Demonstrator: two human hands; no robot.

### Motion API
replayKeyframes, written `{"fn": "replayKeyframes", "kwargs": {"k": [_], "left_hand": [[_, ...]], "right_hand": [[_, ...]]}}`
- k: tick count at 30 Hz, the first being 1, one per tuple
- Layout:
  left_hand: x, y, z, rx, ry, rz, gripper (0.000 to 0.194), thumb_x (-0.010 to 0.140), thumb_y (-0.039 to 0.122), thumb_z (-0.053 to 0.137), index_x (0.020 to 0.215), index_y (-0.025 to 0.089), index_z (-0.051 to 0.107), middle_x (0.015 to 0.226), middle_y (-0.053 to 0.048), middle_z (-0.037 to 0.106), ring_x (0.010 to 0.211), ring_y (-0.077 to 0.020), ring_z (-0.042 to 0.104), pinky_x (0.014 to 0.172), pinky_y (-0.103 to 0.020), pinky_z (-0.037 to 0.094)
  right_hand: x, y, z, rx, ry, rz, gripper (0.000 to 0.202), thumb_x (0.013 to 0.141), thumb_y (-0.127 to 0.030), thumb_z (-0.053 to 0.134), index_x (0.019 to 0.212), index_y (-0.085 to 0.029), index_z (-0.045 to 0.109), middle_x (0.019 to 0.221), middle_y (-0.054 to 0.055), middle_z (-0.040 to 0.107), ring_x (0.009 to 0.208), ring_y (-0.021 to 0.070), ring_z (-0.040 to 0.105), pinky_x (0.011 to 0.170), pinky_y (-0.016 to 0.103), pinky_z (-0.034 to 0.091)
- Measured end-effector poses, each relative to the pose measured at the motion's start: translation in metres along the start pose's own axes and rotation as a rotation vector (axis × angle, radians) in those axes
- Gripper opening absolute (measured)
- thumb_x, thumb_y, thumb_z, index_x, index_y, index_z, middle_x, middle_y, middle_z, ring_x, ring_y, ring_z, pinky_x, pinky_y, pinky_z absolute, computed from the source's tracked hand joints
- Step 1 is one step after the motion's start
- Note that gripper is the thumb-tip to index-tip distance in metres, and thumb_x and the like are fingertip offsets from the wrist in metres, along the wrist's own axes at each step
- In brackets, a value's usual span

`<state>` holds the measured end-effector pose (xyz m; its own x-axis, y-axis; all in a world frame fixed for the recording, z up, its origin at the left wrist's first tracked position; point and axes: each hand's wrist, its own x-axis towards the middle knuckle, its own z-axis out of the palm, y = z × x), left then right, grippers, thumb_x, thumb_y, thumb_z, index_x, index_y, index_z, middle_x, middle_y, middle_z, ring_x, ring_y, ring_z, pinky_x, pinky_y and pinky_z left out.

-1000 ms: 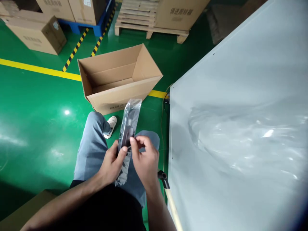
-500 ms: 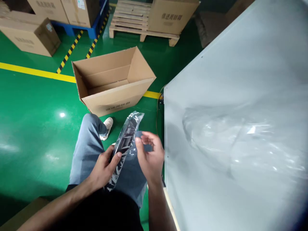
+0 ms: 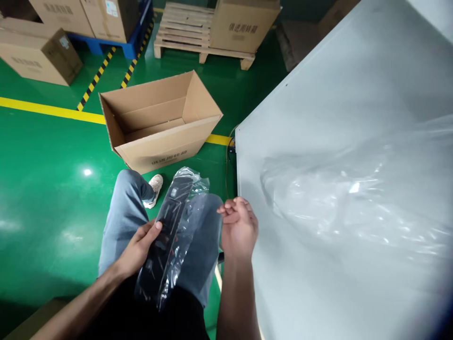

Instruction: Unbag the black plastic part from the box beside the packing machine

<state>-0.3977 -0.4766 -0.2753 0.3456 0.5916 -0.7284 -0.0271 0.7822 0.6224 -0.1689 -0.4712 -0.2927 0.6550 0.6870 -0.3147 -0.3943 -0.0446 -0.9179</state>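
My left hand (image 3: 141, 248) is closed on a long, flat black part (image 3: 164, 236) in a clear plastic bag (image 3: 182, 245), thumb on top and fingers beneath. A small pale label shows near the part's far end. What kind of part it is, I cannot tell. Loose film spreads along its right side, above my lap. To the right of the bag, my right hand (image 3: 240, 231) is raised with its fingers curled in. It looks apart from the bag, and whether anything small is between its fingers is hidden.
An open cardboard box (image 3: 166, 141) stands on the green floor ahead. A large grey-white surface (image 3: 304, 283) with a sheet of clear plastic film (image 3: 325, 198) fills the right side. Further back are a wooden pallet (image 3: 184, 28), a blue pallet (image 3: 130, 47) and several cartons.
The bagged part has turned so its broad dark face shows, and it sits slightly lower and further left. My right hand has moved right, away from the bag, and its fingers have curled in.
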Motion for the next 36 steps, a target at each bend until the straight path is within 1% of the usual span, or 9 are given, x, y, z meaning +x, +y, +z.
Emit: {"fn": "replayKeyframes", "kwargs": {"k": [4,6,14,17,20,24,28,32,36], "left_hand": [[0.000,-0.001,0.000,0.005,-0.024,0.005,0.077,0.068,0.084,0.079,0.098,0.013,0.075,0.072,-0.008,0.075,0.052,-0.0183,0.065,0.047,-0.027,0.050],[-0.001,-0.006,0.001,0.004,-0.073,-0.014,0.075,0.070,0.081,0.080,0.102,0.014,0.075,0.073,-0.008,0.076,0.055,-0.0193,0.067,0.049,-0.026,0.050],[0.015,-0.031,-0.020,-0.240,-0.273,-0.188,0.067,0.076,0.075,0.080,0.096,0.012,0.075,0.088,-0.014,0.079,0.071,-0.0257,0.073,0.066,-0.037,0.062],[0.026,-0.033,-0.022,-0.206,-0.306,-0.101,0.063,0.080,0.067,0.082,0.113,0.013,0.076,0.106,-0.014,0.079,0.096,-0.0275,0.075,0.087,-0.035,0.060],[0.032,-0.032,-0.014,-0.164,-0.337,0.066,0.069,0.082,0.064,0.083,0.135,0.022,0.069,0.121,-0.010,0.076,0.104,-0.0260,0.071,0.088,-0.032,0.057],[0.030,-0.028,0.003,-0.069,-0.240,0.174,0.065,0.073,0.058,0.092,0.125,0.022,0.073,0.101,-0.005,0.073,0.075,-0.0170,0.065,0.066,-0.028,0.054],[0.023,-0.024,0.010,-0.107,-0.162,0.052,0.081,0.070,0.068,0.089,0.128,0.015,0.070,0.081,-0.003,0.071,0.058,-0.0165,0.061,0.056,-0.029,0.051],[0.020,-0.017,0.007,-0.102,-0.078,0.019,0.075,0.069,0.066,0.090,0.123,0.016,0.072,0.089,-0.004,0.074,0.065,-0.0163,0.063,0.064,-0.029,0.052],[0.023,-0.006,0.008,-0.046,0.049,0.174,0.057,0.074,0.062,0.087,0.112,0.022,0.073,0.100,-0.001,0.073,0.088,-0.0172,0.064,0.081,-0.026,0.051]], "right_hand": [[-0.002,-0.003,0.007,-0.191,-0.003,0.008,0.058,0.069,-0.069,0.085,0.099,-0.021,0.071,0.079,0.000,0.071,0.066,0.0152,0.066,0.064,0.031,0.056],[-0.004,-0.003,0.015,-0.230,-0.033,0.027,0.054,0.069,-0.066,0.086,0.094,-0.020,0.071,0.072,-0.003,0.068,0.060,0.0136,0.063,0.060,0.030,0.054],[-0.013,-0.007,0.026,-0.016,0.018,0.106,0.052,0.062,-0.061,0.091,0.082,-0.021,0.064,0.061,-0.006,0.060,0.047,0.0126,0.058,0.037,0.023,0.038],[-0.027,-0.014,0.031,0.018,0.049,0.047,0.048,0.069,-0.060,0.087,0.082,-0.023,0.061,0.061,-0.008,0.057,0.046,0.0108,0.055,0.034,0.021,0.034],[-0.042,-0.023,0.035,-0.058,0.008,-0.014,0.042,0.080,-0.060,0.080,0.085,-0.024,0.060,0.062,-0.008,0.057,0.045,0.0100,0.053,0.033,0.021,0.034],[-0.046,-0.030,0.035,-0.160,0.045,-0.114,0.038,0.088,-0.059,0.072,0.087,-0.024,0.058,0.064,-0.007,0.055,0.046,0.0097,0.051,0.035,0.022,0.037],[-0.038,-0.029,0.033,-0.131,0.123,-0.113,0.030,0.089,-0.050,0.070,0.086,-0.024,0.055,0.066,-0.007,0.053,0.047,0.0088,0.049,0.034,0.021,0.032],[-0.032,-0.023,0.031,-0.164,0.128,-0.115,0.036,0.089,-0.056,0.070,0.089,-0.023,0.057,0.069,-0.005,0.057,0.051,0.0106,0.055,0.034,0.021,0.034],[-0.033,-0.008,0.026,-0.203,-0.022,-0.141,0.059,0.086,-0.072,0.069,0.118,-0.023,0.062,0.106,0.007,0.073,0.085,0.0203,0.073,0.053,0.028,0.059]]}}
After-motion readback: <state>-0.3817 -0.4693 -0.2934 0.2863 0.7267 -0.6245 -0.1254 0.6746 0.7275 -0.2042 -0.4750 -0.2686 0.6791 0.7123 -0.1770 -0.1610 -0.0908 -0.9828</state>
